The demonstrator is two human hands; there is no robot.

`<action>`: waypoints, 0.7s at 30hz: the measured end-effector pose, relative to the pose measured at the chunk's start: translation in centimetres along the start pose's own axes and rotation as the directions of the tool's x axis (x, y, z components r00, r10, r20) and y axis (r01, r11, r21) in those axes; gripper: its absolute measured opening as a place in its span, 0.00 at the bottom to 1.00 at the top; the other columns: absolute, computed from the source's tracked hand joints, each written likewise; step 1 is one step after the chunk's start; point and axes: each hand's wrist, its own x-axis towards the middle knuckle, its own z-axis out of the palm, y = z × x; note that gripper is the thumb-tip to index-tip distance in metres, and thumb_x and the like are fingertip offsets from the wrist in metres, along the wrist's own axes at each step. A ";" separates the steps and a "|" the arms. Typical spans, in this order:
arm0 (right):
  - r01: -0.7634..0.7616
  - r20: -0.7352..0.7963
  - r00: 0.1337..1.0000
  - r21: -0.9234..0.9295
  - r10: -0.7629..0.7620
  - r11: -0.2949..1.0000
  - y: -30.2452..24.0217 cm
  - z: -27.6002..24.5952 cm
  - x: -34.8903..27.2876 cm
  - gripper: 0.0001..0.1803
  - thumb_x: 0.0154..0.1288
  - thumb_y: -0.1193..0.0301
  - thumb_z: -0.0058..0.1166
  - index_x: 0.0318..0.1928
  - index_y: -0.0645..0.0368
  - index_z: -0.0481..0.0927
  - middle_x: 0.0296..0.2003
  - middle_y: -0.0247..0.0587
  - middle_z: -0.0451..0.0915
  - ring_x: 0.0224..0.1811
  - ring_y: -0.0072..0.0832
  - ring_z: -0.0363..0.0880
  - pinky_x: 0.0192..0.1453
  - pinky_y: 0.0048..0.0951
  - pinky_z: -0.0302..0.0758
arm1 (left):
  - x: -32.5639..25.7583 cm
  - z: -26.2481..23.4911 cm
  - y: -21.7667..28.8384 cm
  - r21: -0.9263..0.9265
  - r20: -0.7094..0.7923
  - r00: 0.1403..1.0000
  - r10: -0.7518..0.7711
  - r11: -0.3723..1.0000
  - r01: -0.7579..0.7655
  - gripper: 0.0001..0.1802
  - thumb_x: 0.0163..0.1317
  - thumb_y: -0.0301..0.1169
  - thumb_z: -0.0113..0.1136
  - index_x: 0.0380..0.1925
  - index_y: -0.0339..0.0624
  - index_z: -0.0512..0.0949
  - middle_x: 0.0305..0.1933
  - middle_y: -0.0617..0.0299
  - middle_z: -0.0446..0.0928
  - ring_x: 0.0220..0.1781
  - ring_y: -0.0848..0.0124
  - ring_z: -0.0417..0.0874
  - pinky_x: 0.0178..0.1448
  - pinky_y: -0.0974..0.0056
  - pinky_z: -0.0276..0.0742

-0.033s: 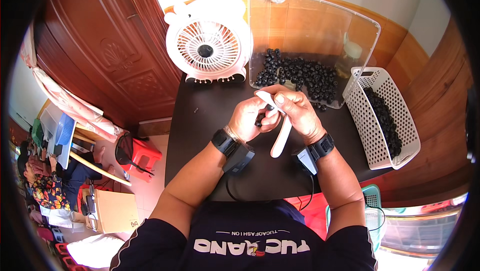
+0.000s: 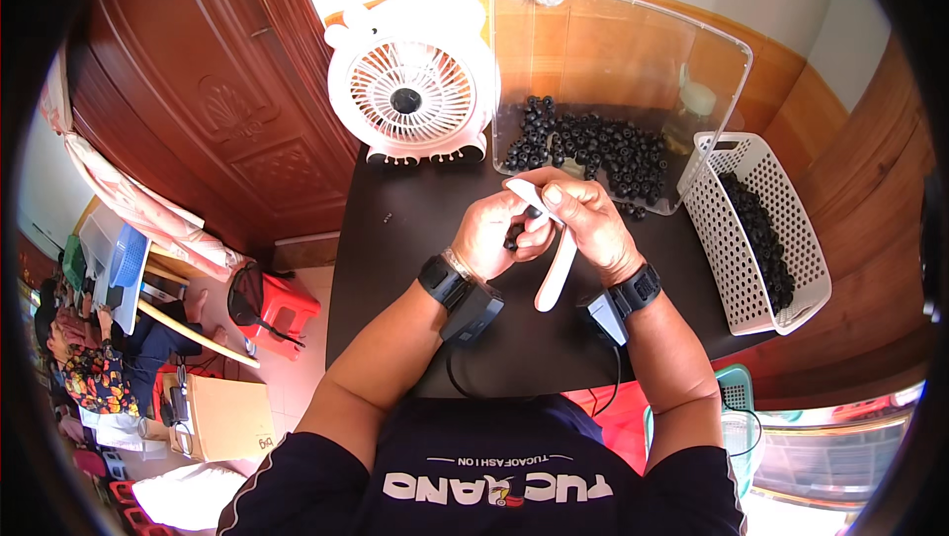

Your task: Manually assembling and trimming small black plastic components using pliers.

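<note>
Two hands, left hand [image 2: 491, 236], right hand [image 2: 585, 223], one white strap [image 2: 556, 264], one black piece [image 2: 514, 235].

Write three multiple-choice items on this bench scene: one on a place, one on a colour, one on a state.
1. Where does the fan stand?
A. at the table's far left
B. inside the basket
C. on the floor

2. What colour is the basket?
A. red
B. white
C. blue

3. How is the strip held?
A. lying free on the table
B. by both hands
C. by the left hand alone

Answers: 1 A, it stands on the dark table left of the clear tray. 2 B, its slotted wall is white. 3 B, the left hand and right hand both grip its top.
</note>
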 end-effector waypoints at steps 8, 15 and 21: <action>0.011 0.004 1.000 0.000 -0.011 1.000 0.1 0.0 0.1 0.21 0.70 0.61 0.48 0.50 0.67 0.75 0.32 0.39 0.82 0.31 0.21 0.80 0.40 0.25 0.79 | -0.1 0.1 0.1 -0.003 -0.020 1.000 -0.017 1.000 0.017 0.25 0.62 0.52 0.46 0.18 0.43 0.65 0.15 0.66 0.60 0.17 0.73 0.60 0.21 0.70 0.54; 0.045 -0.018 0.999 -0.045 -0.046 0.998 0.3 0.1 0.2 0.20 0.70 0.62 0.49 0.49 0.68 0.76 0.34 0.40 0.81 0.31 0.21 0.79 0.41 0.25 0.80 | -0.1 0.3 0.0 -0.012 -0.034 0.999 0.002 1.000 -0.002 0.25 0.62 0.53 0.46 0.19 0.43 0.66 0.15 0.67 0.61 0.17 0.74 0.61 0.21 0.70 0.54; 0.066 -0.061 0.996 -0.055 -0.069 0.996 0.1 0.2 0.2 0.21 0.69 0.60 0.50 0.47 0.69 0.77 0.31 0.41 0.81 0.28 0.25 0.81 0.37 0.27 0.82 | 0.0 0.3 -0.1 -0.035 -0.029 0.999 0.031 0.999 -0.032 0.23 0.63 0.51 0.47 0.20 0.43 0.67 0.16 0.68 0.62 0.18 0.75 0.63 0.22 0.71 0.55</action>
